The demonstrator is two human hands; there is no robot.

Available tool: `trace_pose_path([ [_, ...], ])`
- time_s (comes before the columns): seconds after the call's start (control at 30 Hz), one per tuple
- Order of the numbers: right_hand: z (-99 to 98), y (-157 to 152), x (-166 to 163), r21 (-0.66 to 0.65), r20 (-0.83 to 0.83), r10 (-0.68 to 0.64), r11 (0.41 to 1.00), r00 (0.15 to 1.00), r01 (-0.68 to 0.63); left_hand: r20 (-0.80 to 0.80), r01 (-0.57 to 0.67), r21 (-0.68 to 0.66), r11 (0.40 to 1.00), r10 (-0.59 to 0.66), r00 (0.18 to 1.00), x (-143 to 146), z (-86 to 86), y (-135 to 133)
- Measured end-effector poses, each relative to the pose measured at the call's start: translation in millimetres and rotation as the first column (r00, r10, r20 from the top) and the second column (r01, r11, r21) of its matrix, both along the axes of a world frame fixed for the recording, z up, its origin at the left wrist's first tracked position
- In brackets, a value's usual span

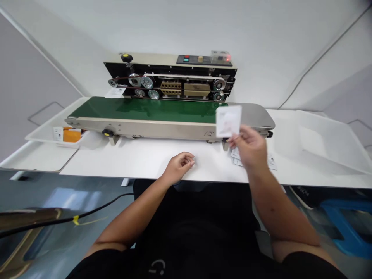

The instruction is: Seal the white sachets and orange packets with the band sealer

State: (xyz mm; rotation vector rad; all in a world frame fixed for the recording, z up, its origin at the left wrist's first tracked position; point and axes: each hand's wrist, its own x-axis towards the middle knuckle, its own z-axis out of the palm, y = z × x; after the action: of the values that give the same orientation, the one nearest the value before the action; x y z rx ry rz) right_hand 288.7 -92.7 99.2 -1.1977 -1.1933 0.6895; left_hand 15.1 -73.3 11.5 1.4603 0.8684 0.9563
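1. Above the white tabletop, near the right end of the band sealer, my right hand raises a white printed sachet. My thumb and fingers close on its lower part, though motion blur hides exactly how they sit.
2. I hold the sachet upright with its face turned toward me, apparently so that its printing shows, clear of anything behind it.
3. Beneath that hand, loose white sachets lie overlapping on the tabletop, seemingly kept there to stay within easy reach.
4. My left hand rests near the table's front edge, well apart from the sachets. Its fingers curl together around nothing, so the hand seems merely parked.
5. Beyond my hands, the band sealer runs lengthwise along the table, with its green conveyor belt lying flat. Its control panel sits on top at the far side, perhaps placed to stay clear of the belt.
6. A white plastic tray lies tilted past the sealer's right end. A shallower tray holding an orange packet sits off its left end, and both seem placed to serve the conveyor's ends.
7. Below the table, a black cable crosses the floor on my left, and a blue stool stands on my right.
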Motion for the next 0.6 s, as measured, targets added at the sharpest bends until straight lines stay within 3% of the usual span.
trace_pose_path([
  [0.1,32.5,44.1,40.7,0.048,-0.153,-0.11,0.992,0.982,0.119,0.016,0.009,-0.025,1.0,-0.009,1.0,-3.7,-0.3,3.1],
  [0.2,52.9,86.5,60.5,-0.076,-0.268,-0.09,0.994,0.959,0.072,0.01,0.021,-0.024,0.999,-0.021,1.0,-2.5,-1.8,3.5],
  [0.4,65.4,147.3,42.2,-0.3,-0.312,-0.004,0.949,0.95,-0.095,-0.029,0.053,0.002,0.999,-0.052,0.998,-5.3,-5.1,3.0],
  [0.5,67.2,147.6,33.0,-0.31,-0.152,-0.018,0.95,0.988,-0.03,-0.026,0.052,0.004,0.999,-0.052,0.998,-7.6,-3.5,3.2],
  [0.6,55.7,105.5,40.5,-0.053,0.117,-0.189,0.979,0.975,0.196,-0.027,0.048,0.019,0.999,-0.047,0.999,-8.6,-0.9,2.2],
])
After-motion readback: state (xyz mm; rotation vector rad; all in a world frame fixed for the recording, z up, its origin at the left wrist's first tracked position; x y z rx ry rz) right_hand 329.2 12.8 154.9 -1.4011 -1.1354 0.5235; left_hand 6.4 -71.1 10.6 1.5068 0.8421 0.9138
